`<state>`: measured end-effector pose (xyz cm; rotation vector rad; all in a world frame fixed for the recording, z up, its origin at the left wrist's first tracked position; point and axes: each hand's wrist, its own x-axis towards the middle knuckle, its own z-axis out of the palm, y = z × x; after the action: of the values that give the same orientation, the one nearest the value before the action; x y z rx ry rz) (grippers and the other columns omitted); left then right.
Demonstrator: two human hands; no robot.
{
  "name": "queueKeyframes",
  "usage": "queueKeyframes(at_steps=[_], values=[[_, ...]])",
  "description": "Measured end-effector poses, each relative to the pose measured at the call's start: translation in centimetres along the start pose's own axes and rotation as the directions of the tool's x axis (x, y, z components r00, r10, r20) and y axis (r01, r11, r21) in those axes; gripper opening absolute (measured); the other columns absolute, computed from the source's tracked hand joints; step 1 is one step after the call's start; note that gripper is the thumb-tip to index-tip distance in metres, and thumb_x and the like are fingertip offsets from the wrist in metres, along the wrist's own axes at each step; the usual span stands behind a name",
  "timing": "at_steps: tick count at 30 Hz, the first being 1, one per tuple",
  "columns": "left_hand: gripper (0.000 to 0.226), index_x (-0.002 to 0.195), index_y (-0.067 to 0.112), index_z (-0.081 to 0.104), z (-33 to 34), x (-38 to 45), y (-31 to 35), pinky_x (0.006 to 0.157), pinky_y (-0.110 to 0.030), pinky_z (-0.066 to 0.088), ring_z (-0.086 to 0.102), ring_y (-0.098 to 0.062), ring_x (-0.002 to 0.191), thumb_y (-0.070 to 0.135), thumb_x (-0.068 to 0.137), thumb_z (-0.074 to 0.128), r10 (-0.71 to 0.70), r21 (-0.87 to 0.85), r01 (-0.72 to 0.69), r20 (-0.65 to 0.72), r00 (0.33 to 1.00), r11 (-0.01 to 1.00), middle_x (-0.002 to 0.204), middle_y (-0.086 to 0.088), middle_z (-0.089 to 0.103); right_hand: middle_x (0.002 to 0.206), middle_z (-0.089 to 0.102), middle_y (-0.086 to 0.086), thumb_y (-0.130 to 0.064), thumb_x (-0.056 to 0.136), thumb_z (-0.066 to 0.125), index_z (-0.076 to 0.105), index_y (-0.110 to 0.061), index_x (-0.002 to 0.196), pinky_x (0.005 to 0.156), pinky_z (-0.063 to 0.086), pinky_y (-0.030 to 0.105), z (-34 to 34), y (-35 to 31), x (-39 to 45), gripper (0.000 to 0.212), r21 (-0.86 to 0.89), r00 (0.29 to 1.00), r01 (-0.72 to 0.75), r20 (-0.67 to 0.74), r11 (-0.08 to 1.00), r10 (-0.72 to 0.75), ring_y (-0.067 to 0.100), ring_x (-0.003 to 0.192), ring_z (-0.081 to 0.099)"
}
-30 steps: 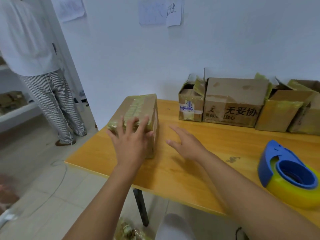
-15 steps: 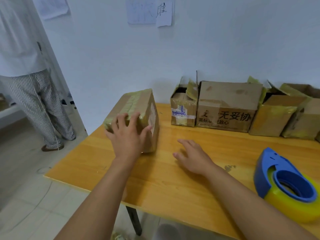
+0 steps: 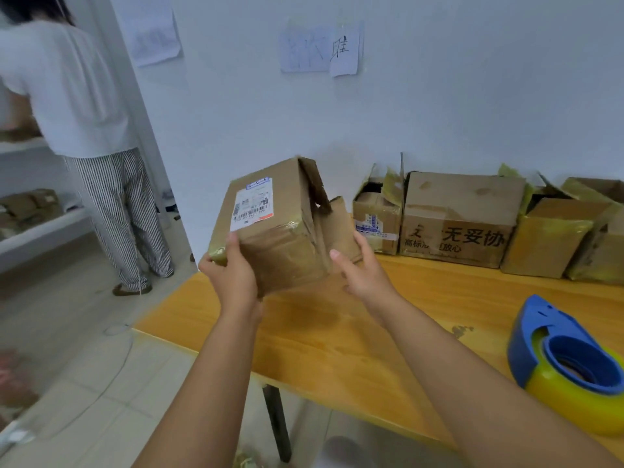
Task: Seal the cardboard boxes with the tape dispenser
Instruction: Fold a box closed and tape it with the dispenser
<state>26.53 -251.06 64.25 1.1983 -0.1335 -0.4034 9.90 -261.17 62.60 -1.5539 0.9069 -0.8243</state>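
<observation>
Wooden table (image 3: 337, 339) below: cardboard box (image 3: 273, 228) held tilted above near-left corner, gripped by left hand (image 3: 233, 275) at lower corner, right hand (image 3: 361, 268) curled round open flap; tape dispenser (image 3: 570, 363) lies right.

Head-worn camera looks down, close over table (image 3: 337, 332)

Your orange wooden worktop (image 3: 337, 339) stands against the white wall. Along its far edge sits a row of worn cardboard boxes (image 3: 462, 219), several with flaps open. At your right, near the front edge, lies the blue tape dispenser (image 3: 567, 359) loaded with a yellowish roll.
</observation>
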Motion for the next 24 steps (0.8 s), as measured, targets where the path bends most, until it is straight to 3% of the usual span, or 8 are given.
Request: queueKeyframes(at_steps=[4,6,8,11,14,18,21,24], values=[[0.062,0.134,0.035,0.029,-1.0,-0.4,-0.5,0.093,-0.068,0.046,0.051,-0.033,0.119,0.072,0.088,0.047,-0.154,0.084,0.147,0.076,0.985,0.986,0.135,0.002,0.048,0.124,0.051,-0.007,-0.018,0.101,0.054,0.045,-0.037,0.141,0.071,0.062,0.030,0.2,-0.9,-0.4,0.045,0.028,0.984,0.114,-0.142,0.993,-0.109,0.012,0.086,0.065],[0.066,0.145,0.032,0.022,-1.5,-0.1,-1.2,0.092,-0.067,0.047,0.047,-0.037,0.126,0.068,0.093,0.041,-0.230,0.164,0.213,0.093,0.969,0.963,0.146,-0.003,0.040,0.114,0.053,-0.013,-0.008,0.102,0.047,0.054,-0.035,0.127,0.048,0.051,0.019,0.0,-1.4,-0.4,0.038,-0.054,0.944,0.188,-0.266,0.981,-0.196,0.005,0.063,0.061],[0.055,0.146,0.028,0.025,-1.8,0.1,-2.1,0.093,-0.056,0.050,0.049,-0.031,0.120,0.053,0.100,0.041,-0.174,0.290,0.140,0.092,0.980,0.947,0.146,-0.007,0.040,0.108,0.056,-0.014,-0.005,0.102,0.045,0.057,-0.032,0.120,0.041,0.038,0.013,-0.3,-2.1,-0.5,0.034,-0.067,0.916,0.249,-0.307,0.966,-0.258,0.008,0.065,0.067],[0.046,0.147,0.029,0.032,-2.1,-0.2,-3.4,0.097,-0.037,0.041,0.044,-0.023,0.124,0.030,0.103,0.046,0.158,0.464,-0.236,0.201,0.967,0.854,0.152,-0.005,0.032,0.110,0.057,-0.014,-0.004,0.103,0.045,0.057,-0.029,0.123,0.058,0.052,0.013,-0.6,-3.2,-0.6,0.035,-0.051,0.923,0.287,-0.252,0.957,-0.290,0.006,0.077,0.071],[0.050,0.145,0.030,0.039,-1.3,-1.1,-3.3,0.103,-0.036,0.041,0.043,-0.018,0.130,0.035,0.097,0.052,0.292,0.453,-0.448,0.374,0.880,0.770,0.144,0.003,0.039,0.127,0.055,0.001,-0.006,0.103,0.044,0.056,-0.029,0.128,0.074,0.059,0.021,-0.5,-3.2,-0.8,0.036,-0.099,0.938,0.269,-0.200,0.958,-0.284,0.006,0.082,0.071],[0.083,0.150,0.037,0.025,0.5,-1.1,-2.1,0.095,-0.032,0.038,0.040,-0.017,0.132,0.070,0.081,0.057,0.286,0.517,-0.508,0.450,0.846,0.689,0.148,0.001,0.033,0.138,0.048,0.000,-0.012,0.103,0.047,0.029,-0.046,0.150,0.081,0.061,0.032,0.0,-1.9,-1.2,0.060,-0.076,0.948,0.266,-0.160,0.961,-0.275,0.009,0.090,0.071],[0.091,0.151,0.037,0.023,0.8,0.4,-1.5,0.105,-0.039,0.036,0.030,-0.024,0.140,0.072,0.077,0.063,0.244,0.577,-0.488,0.449,0.859,0.655,0.150,-0.001,0.026,0.152,0.042,0.001,-0.018,0.099,0.058,0.002,-0.051,0.153,0.103,0.051,0.044,0.2,-0.5,-1.7,0.084,-0.025,0.958,0.244,-0.149,0.969,-0.245,0.017,0.123,0.058],[0.081,0.141,0.034,0.037,1.0,1.8,-0.8,0.101,-0.043,0.048,0.046,-0.021,0.129,0.069,0.075,0.067,0.179,0.566,-0.433,0.447,0.876,0.702,0.142,0.002,0.038,0.153,0.040,-0.008,-0.023,0.098,0.062,0.002,-0.047,0.154,0.109,0.043,0.040,0.6,0.4,-1.9,0.086,0.013,0.971,0.220,-0.101,0.975,-0.217,0.009,0.133,0.046]])
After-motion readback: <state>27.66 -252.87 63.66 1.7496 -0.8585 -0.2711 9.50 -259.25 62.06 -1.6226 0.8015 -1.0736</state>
